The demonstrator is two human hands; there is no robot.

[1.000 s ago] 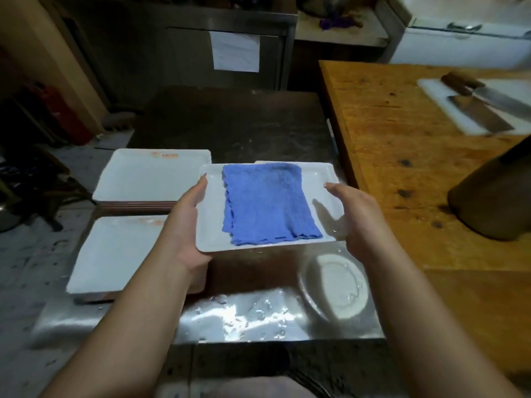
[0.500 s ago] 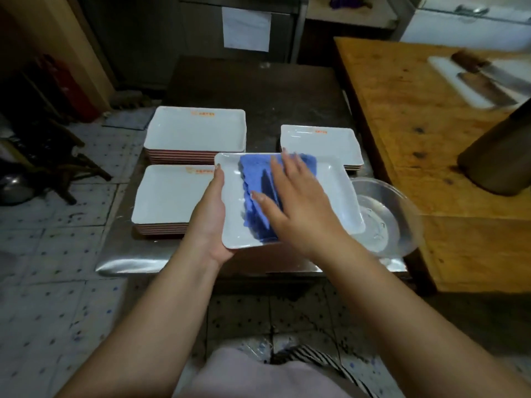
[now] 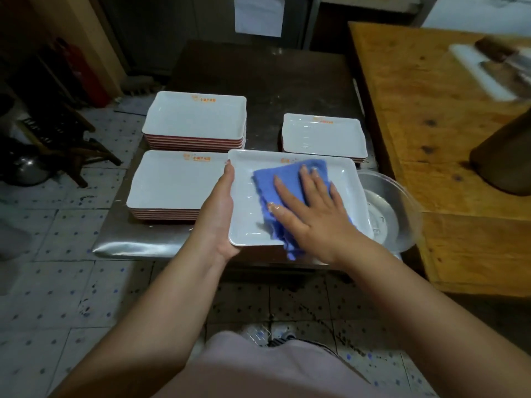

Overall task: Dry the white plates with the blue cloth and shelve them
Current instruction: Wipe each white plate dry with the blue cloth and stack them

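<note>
**Left grip on the plate, right palm on the cloth**

Left hand [image 3: 219, 209] grasps the white plate [image 3: 250, 222] by its left edge, fingers hidden underneath. Right hand [image 3: 311, 209] lies flat, fingers straight, pressing the blue cloth [image 3: 275, 179] onto it and covering much of the cloth. Three plate stacks [image 3: 195, 119] sit on the steel desk [image 3: 126, 245] behind; a metal bowl [image 3: 393, 214] is partly hidden at right. Orange lettering on the rims is unreadable.

Dim kitchen: speckled tile floor [image 3: 63, 225], steel table [image 3: 267, 79], wooden counter [image 3: 425, 90] to its right.
</note>
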